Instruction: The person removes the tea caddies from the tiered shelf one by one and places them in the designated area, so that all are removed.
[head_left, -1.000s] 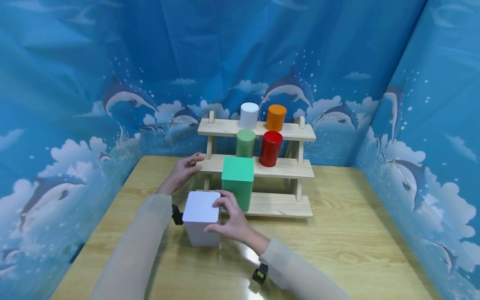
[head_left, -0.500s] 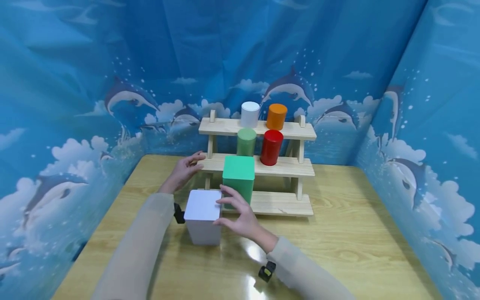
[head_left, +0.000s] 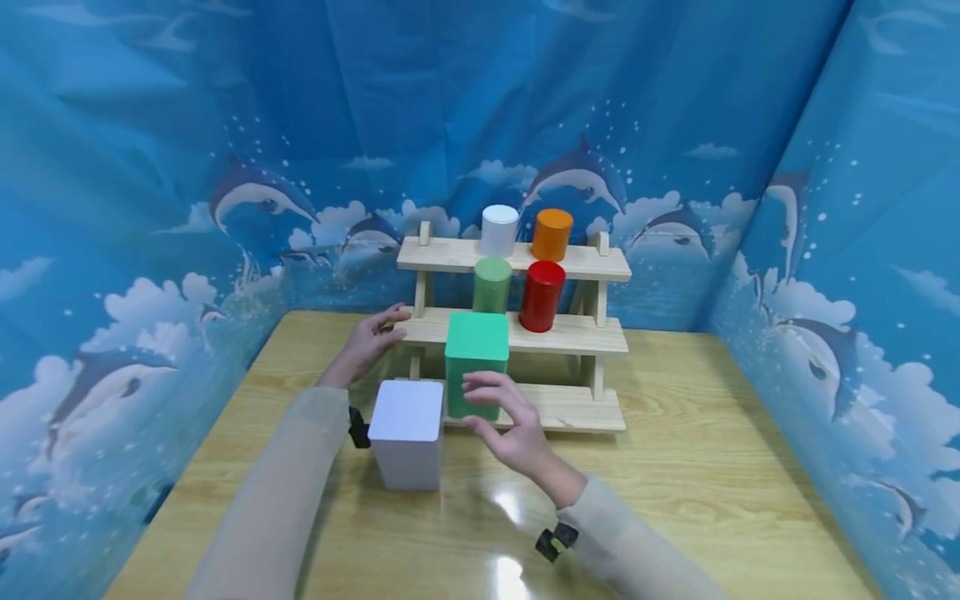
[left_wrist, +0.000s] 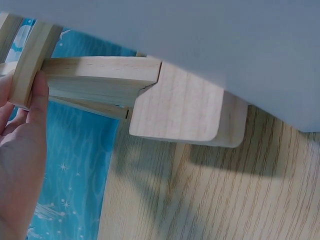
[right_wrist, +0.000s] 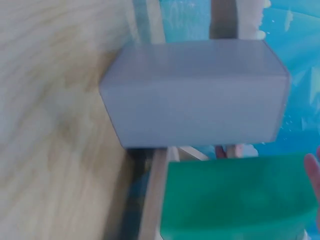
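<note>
Head view: a person's left hand (head_left: 366, 340) grips the left end of the middle shelf of a wooden rack (head_left: 566, 408), thumb and fingers closed around the board in the left wrist view. The right hand (head_left: 519, 429), fingers loosely curved and thumb spread wide, holds nothing in front of a green box (head_left: 476, 337); whether a fingertip touches it cannot be told. The green box stands on the bottom shelf, while a white box (head_left: 407, 433) stands upright on the surface (head_left: 675, 475) just before the rack's left side. Green (head_left: 491, 287) and red (head_left: 542, 297) cylinders share the middle shelf, below white (head_left: 498, 232) and orange (head_left: 552, 236) ones on top. Behind hangs a blue dolphin-print backdrop (head_left: 450, 92).
</note>
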